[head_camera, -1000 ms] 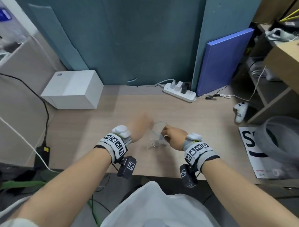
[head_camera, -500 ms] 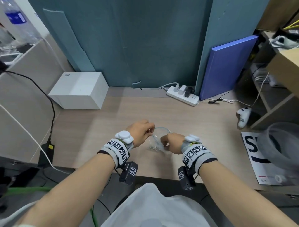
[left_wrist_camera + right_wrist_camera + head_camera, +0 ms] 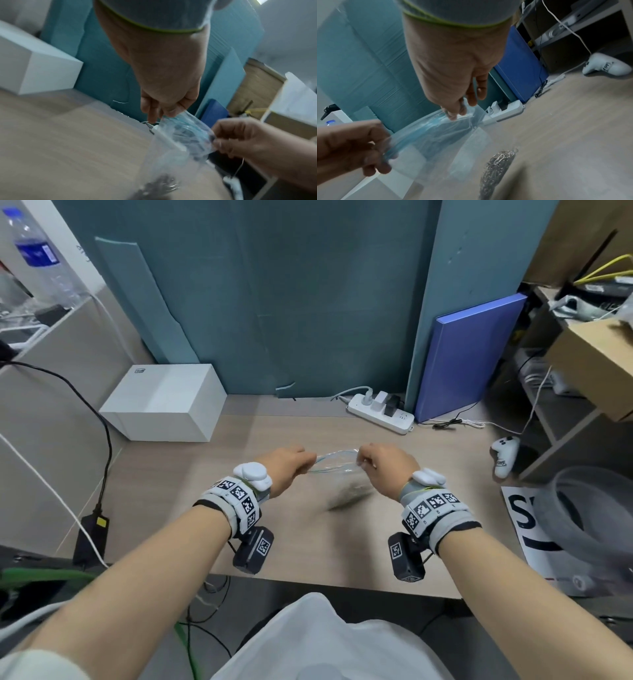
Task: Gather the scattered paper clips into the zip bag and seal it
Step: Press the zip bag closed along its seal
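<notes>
Between both hands' pinching fingers (image 3: pixel 453 115) hangs the clear plastic zip bag (image 3: pixel 436 135), silver paper clips (image 3: pixel 496 166) heaped at its bottom; hands now farther apart, mouth stretched.

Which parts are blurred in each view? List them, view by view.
Head view: the paper clips smear into a grey streak; the hands stay fairly sharp. Left wrist view: the zip bag and right hand are motion-blurred. Right wrist view: left hand soft, clips sharper.

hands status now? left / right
Left hand: closed, pinching the left end of the zip bag top.
Right hand: closed, pinching the right end of the same bag top.
</notes>
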Motion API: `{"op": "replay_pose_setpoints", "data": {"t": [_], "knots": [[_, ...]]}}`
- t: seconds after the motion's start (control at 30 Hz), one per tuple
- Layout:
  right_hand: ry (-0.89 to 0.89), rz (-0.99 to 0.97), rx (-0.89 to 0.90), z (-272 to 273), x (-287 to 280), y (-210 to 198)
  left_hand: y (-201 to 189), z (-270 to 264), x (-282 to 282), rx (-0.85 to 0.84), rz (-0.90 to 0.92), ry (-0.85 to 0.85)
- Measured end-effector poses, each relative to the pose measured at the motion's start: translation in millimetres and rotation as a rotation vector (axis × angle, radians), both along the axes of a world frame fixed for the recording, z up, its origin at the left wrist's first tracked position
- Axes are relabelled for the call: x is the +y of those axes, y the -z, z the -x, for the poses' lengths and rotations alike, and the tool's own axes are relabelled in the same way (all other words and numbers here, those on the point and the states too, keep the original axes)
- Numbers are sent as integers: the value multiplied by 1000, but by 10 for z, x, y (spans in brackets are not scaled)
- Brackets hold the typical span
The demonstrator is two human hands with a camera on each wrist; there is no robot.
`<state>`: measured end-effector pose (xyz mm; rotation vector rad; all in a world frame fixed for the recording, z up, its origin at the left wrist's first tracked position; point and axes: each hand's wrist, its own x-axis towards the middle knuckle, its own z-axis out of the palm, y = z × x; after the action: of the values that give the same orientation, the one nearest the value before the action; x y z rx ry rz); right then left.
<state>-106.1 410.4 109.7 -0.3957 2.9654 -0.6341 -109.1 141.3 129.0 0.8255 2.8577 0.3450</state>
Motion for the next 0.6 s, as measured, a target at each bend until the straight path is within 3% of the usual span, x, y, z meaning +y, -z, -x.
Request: {"op": "replay_pose_setpoints", "data": {"t": [0.1,0.27,0.43,0.6], "knots": [[-30,-83,52,63,19,-83,-2,79,38,14,-29,-36],[-120,40,91,41,-112,-199,85,1,238,-31,-6,-61],[-143,128,139,-13,-207,-243,19,-56,507,-6,-128,-106],[4,338,70,-76,-66,-146,36,-43,602,40,-268,-125]]}}
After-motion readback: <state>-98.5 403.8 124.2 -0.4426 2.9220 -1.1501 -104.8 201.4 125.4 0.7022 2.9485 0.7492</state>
